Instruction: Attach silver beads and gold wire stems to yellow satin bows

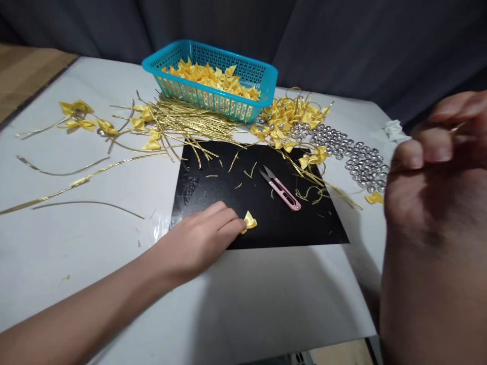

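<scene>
My left hand point(201, 238) rests on the near edge of a black mat point(262, 223), its fingertips pinching a small folded yellow ribbon bow point(249, 221). My right hand point(433, 172) is raised close to the camera at the right, blurred, with thumb and fingers pinched together; a thin gold strand seems to run between them, but it is hard to make out. Pink thread snips point(281, 188) lie on the mat between the two hands.
A blue basket point(213, 96) of yellow ribbon pieces stands at the back. Gold wire ties point(190, 121) lie in a heap before it, finished bows point(285, 119) to its right, silver caps point(353, 152) farther right. Loose bows and wires point(81, 119) are scattered left on the white table point(76, 233).
</scene>
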`<state>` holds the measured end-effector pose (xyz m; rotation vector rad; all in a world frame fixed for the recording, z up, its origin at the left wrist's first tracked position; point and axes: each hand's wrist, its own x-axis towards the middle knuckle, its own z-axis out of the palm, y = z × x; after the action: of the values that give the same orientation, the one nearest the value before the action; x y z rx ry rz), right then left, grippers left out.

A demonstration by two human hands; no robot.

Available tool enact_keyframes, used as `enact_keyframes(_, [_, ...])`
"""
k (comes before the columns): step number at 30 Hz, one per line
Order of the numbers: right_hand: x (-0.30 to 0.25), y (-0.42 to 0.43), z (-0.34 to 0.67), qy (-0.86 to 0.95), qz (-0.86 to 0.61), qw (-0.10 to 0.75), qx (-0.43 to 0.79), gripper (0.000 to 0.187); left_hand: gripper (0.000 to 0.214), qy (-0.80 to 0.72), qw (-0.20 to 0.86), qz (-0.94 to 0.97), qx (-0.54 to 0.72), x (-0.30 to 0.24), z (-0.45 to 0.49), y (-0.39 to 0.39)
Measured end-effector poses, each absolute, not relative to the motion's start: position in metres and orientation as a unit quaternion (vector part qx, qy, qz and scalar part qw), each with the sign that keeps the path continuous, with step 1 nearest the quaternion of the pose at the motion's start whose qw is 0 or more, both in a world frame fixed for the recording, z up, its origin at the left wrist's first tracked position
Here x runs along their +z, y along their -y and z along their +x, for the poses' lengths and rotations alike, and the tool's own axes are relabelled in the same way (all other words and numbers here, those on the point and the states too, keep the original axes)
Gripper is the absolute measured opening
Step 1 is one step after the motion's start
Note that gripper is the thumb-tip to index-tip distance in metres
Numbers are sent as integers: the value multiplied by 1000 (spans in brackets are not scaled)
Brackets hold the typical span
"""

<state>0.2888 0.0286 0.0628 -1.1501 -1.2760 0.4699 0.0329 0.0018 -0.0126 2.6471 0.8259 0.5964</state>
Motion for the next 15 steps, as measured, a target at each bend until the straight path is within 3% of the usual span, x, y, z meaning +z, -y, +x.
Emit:
enact_keyframes(3, [63, -29, 273, 484, -448, 702, 269, 32, 23, -282, 149, 924, 212, -12, 33, -2])
enact_keyframes(7, [54, -36, 265, 472, -400, 705, 345, 24, 22, -295, 150, 918, 219, -12, 34, -2])
enact_keyframes(11, [41, -30, 248, 576, -424, 570, 404, 14, 22, -328, 195, 882, 276, -8, 35, 1])
enact_keyframes(13, [37, -22, 236, 673, -430, 474, 370, 14, 38, -350, 299, 827, 323, -4, 35, 3])
enact_keyframes(15, [34, -14, 225, 716, -424, 417, 365, 12, 57, -339, 469, 740, 343, -2, 35, 5])
